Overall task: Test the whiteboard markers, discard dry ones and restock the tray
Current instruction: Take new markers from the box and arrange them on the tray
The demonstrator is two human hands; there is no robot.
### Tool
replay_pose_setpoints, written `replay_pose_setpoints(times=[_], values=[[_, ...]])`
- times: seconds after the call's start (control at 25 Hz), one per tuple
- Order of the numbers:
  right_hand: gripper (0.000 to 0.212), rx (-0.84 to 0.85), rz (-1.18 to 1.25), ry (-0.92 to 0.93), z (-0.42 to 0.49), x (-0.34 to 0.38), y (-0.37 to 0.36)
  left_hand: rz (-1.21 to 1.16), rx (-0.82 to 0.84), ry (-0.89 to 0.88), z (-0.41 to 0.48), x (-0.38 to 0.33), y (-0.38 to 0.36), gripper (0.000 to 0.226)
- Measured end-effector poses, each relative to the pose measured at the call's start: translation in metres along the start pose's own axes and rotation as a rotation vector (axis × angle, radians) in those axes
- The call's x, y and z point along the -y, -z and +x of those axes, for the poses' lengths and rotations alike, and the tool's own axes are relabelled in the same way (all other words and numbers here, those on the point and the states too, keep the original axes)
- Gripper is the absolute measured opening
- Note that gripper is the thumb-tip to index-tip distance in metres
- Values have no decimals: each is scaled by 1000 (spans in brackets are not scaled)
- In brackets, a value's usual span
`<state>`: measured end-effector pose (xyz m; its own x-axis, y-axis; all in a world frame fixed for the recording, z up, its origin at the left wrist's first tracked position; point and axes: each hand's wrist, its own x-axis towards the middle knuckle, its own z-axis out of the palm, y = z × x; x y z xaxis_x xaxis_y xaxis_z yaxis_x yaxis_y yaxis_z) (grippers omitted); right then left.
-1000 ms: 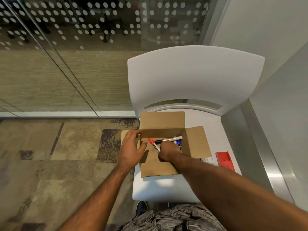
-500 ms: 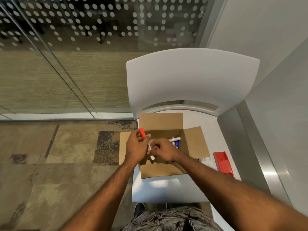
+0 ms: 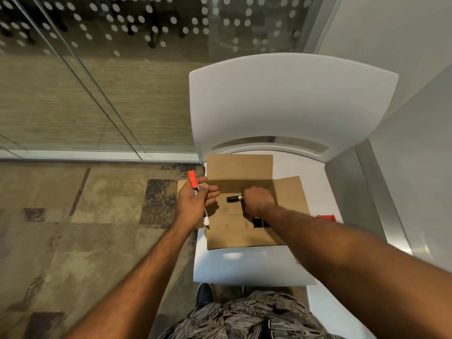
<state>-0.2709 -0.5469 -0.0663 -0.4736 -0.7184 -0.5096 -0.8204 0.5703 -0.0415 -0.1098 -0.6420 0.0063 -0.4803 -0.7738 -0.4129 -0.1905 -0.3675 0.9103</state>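
An open cardboard box (image 3: 239,167) sits on the seat of a white chair (image 3: 288,99). My left hand (image 3: 195,204) holds a red-capped whiteboard marker (image 3: 193,181) at the box's left edge, red cap pointing up and away. My right hand (image 3: 259,200) reaches into the box and grips a black-capped marker (image 3: 233,198), whose cap sticks out to the left of my fist. The rest of the box's contents are hidden by my right hand and forearm.
A red object (image 3: 326,217) lies on the seat to the right of the box, partly behind my right forearm. A glass partition (image 3: 97,69) stands to the left, with patterned carpet (image 3: 61,228) below. A grey wall (image 3: 415,118) borders the chair on the right.
The red-capped marker passed from my right hand to my left, which lifted it to the box's left edge. My right hand went back into the box and took hold of a black-capped marker.
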Motion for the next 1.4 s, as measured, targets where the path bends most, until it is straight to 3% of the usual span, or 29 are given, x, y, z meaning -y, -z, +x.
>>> replay_pose_setpoints(times=[0.16, 0.36, 0.44, 0.52, 0.64, 0.88, 0.96, 1.04, 1.12, 1.4], values=[[7, -28, -180, 4, 7, 9, -4, -39, 21, 38, -4, 6, 6, 19], [5, -46, -120, 17, -7, 8, 19, -103, -7, 73, -4, 7, 3, 20], [8, -95, 7, -4, -17, 0, 33, -110, -15, 75, -4, 8, -4, 22], [9, -150, 282, -27, -28, -8, 38, -82, -1, 88, -2, 12, -13, 23], [12, -174, 650, 66, -43, -7, 40, -84, 74, 141, 5, 17, -32, 20], [18, -180, 773, 133, -54, 0, 40, 105, 140, 76, 7, 21, -50, 16], [21, -175, 707, 25, -51, -10, 31, 42, 118, 96, 12, 19, -47, 17], [13, -170, 435, -154, -45, -22, 24, -39, 78, 109, 18, 17, -39, 13], [11, -82, 249, -204, -40, -26, 20, -65, 51, 106, 22, 17, -30, 13], [25, 139, 196, -246, -5, -3, -7, -102, 28, 109, 11, 14, -16, 16]])
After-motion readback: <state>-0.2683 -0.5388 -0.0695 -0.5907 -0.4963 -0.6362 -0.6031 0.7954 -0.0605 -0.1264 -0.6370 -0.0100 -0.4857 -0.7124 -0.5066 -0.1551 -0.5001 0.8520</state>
